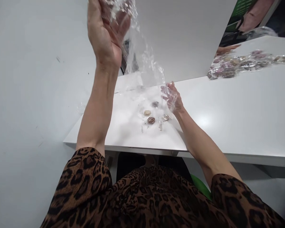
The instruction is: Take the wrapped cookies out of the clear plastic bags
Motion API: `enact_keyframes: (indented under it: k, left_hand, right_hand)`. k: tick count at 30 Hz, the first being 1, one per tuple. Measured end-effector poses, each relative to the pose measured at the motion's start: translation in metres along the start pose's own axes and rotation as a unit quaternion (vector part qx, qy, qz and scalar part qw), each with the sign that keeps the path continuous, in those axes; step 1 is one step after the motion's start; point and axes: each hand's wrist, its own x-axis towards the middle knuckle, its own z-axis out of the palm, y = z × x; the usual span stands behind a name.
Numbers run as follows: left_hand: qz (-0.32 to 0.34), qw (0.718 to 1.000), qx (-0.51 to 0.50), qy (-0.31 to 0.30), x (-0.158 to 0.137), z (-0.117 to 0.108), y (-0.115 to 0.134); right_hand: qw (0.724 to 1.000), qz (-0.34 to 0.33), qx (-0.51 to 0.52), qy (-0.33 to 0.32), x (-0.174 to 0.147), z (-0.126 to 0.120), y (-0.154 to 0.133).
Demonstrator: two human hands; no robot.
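My left hand (109, 39) is raised at the top of the view, fingers curled on a crumpled clear plastic bag (147, 60); its fingertips are partly cut off. The bag hangs slanting down to the right. At its lower end my right hand (173, 96) touches the film, fingers spread and seen through it. Below, on the white table (125, 126), lie small round pieces in clear wrappers: a tan one (147, 112), a dark brown one (151, 120), a grey one (155, 104) and a pale one (166, 117).
Farther right, a long pile of wrapped pieces (242, 65) in several colours lies on the table. Another person's hand (228, 49) shows behind it. A grey upright panel (180, 38) stands at the table's back. A pale wall or floor surface is on the left.
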Motion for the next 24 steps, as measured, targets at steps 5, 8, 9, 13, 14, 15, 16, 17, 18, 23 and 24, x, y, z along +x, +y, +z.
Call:
enact_keyframes:
  k: [5,8,9,13,14,15,16,17,18,23,24]
  left_hand:
    - [-0.092,0.991,-0.047,-0.090,-0.048,-0.002,-0.041]
    - [-0.167,0.977,-0.052,-0.126,-0.080,-0.006,-0.066]
    - [-0.188,0.972,-0.053,-0.134,-0.089,-0.009,-0.072]
    - [-0.211,0.968,-0.017,-0.138,-0.113,-0.033,-0.089]
    - [-0.206,0.970,0.009,-0.128,-0.117,-0.042,-0.093]
    - [-0.197,0.972,0.039,-0.122,-0.120,-0.051,-0.097]
    - [-0.188,0.972,0.069,-0.125,-0.123,-0.059,-0.102]
    - [-0.180,0.969,0.095,-0.139,-0.127,-0.067,-0.107]
    - [-0.178,0.964,0.115,-0.160,-0.132,-0.074,-0.113]
    - [-0.268,0.918,0.110,-0.270,-0.161,-0.087,-0.137]
    - [-0.285,0.911,0.106,-0.280,-0.165,-0.088,-0.140]
  right_hand:
    - [0.994,-0.013,-0.005,-0.106,-0.034,0.030,-0.020]
    - [0.980,0.021,-0.050,-0.192,-0.047,0.039,-0.019]
    - [0.975,0.022,-0.065,-0.212,-0.048,0.041,-0.017]
    - [0.982,-0.008,-0.075,-0.171,-0.048,0.042,-0.014]
    - [0.987,-0.019,-0.068,-0.143,-0.048,0.042,-0.016]
    - [0.991,-0.027,-0.061,-0.114,-0.047,0.041,-0.017]
    - [0.994,-0.033,-0.055,-0.091,-0.047,0.040,-0.019]
    - [0.995,-0.038,-0.050,-0.075,-0.048,0.039,-0.021]
    - [0.996,-0.040,-0.047,-0.066,-0.048,0.039,-0.023]
    - [0.992,-0.007,-0.071,-0.104,-0.052,0.036,-0.023]
    - [0.990,-0.004,-0.079,-0.114,-0.051,0.036,-0.021]
